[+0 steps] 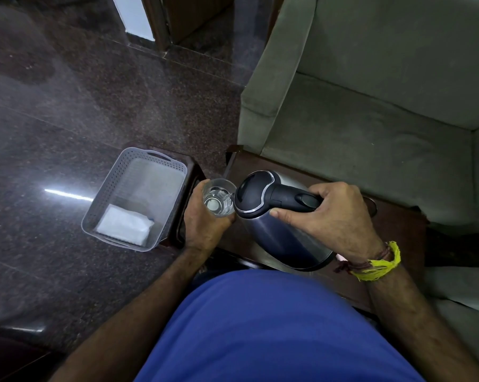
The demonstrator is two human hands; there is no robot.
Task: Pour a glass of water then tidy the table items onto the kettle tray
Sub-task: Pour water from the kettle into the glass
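Note:
My right hand (335, 216) grips the black handle of a steel electric kettle (271, 232), which is tilted to the left. Its spout touches the rim of a clear glass (219, 198), and water runs into the glass. My left hand (204, 219) wraps around the glass from the left and holds it in the air between two dark wooden tables. A pale perforated plastic tray (117, 186) sits on the small left table, with a white folded packet (124, 224) lying in its near end.
A dark wooden side table (393, 224) lies under the kettle, against a grey-green sofa (370, 106). Polished dark stone floor (67, 106) spreads to the left. A doorway stands at the top. My blue shirt fills the bottom of the view.

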